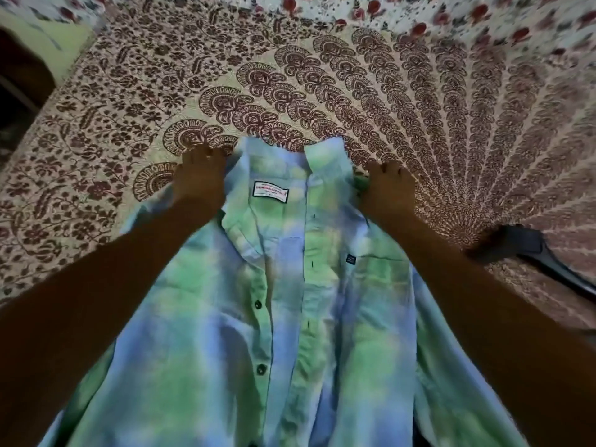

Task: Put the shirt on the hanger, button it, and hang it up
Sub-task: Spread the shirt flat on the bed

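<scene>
A: So, what lies nearest?

B: The shirt (290,333), blotched green and blue, spread front-up on the bed, with its lower part running off the bottom edge. The front is open. Two dark buttons (258,304) sit unfastened along one edge.

A: And the hands?

B: Both arms reach out over it. The left hand (201,179) is on the shoulder just left of the neck, and the right hand (388,188) is on the other shoulder. Knuckles up, fingers bent down at the far edge. It is blurred, so for either hand I cannot tell whether it pinches cloth or only presses on it.

A: Between them?

B: A white label (270,192) inside the neck, then the collar (325,156), spread apart.

A: The hanger?

B: A dark hanger (529,241) lies on the bed off to the right, partly behind the right forearm.

A: Beyond that?

B: The bedspread (322,91), brown fan patterns on cream, and at the far edge a white sheet (419,14) with red flowers.
</scene>
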A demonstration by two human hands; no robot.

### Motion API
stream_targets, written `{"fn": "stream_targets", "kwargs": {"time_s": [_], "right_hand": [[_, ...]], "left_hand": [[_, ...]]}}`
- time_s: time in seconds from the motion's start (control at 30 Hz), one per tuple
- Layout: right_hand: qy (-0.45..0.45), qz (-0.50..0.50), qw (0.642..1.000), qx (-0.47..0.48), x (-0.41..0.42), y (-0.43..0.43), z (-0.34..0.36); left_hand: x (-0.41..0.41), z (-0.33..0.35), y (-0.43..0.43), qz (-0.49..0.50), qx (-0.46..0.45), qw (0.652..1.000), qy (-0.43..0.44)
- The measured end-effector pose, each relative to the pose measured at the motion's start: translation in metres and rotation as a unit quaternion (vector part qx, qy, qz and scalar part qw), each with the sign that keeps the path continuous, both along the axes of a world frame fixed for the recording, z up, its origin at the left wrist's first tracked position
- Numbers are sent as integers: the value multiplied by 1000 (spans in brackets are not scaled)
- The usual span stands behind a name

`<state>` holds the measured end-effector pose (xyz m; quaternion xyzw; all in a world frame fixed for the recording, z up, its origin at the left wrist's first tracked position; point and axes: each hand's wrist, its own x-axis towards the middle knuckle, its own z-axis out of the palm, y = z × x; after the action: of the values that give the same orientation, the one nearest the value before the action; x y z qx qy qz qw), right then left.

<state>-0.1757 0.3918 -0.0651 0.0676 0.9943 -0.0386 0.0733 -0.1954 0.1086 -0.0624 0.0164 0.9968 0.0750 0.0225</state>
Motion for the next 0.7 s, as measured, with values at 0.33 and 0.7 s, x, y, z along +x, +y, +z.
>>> {"fn": "stream_targets", "kwargs": {"time_s": [0.33, 0.7], "right_hand": [[-86, 16, 990, -108, 117, -91, -5], [21, -41, 876, -480, 139, -101, -33]], "left_hand": [[105, -32, 36, 306, 383, 872, 23], [75, -10, 26, 294, 371, 881, -15]]}}
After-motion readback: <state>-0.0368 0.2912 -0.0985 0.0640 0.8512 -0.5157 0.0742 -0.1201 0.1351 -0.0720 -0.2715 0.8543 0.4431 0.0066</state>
